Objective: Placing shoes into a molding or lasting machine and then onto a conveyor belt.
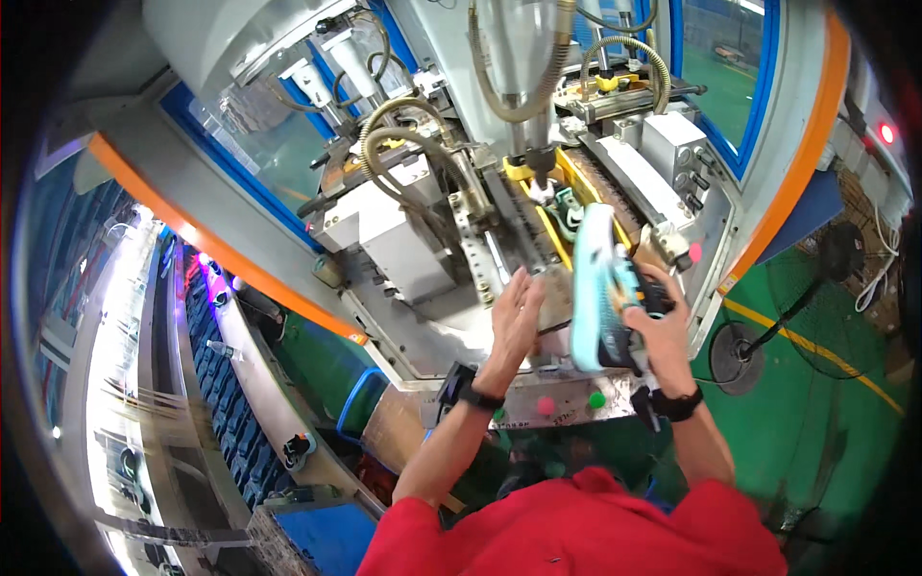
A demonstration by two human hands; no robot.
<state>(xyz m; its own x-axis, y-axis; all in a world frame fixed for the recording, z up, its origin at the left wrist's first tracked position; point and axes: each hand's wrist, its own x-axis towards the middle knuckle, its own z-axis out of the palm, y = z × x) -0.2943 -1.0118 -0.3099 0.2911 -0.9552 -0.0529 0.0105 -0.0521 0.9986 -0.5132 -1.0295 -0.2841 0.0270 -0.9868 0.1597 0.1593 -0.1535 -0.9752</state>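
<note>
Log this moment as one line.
right hand: gripping light-blue and black shoe | left hand: open, empty, left of shoe | machine: in front of person

shoe (593,302): blurred | right hand (667,331): partly hidden by shoe | red shirt (576,533): cut off at lower edge

We observe the right hand (665,317) gripping a pale-blue shoe (593,298); the left hand (516,319), fingers extended, is left of it. A machine (408,245) stands on the far side.
</note>
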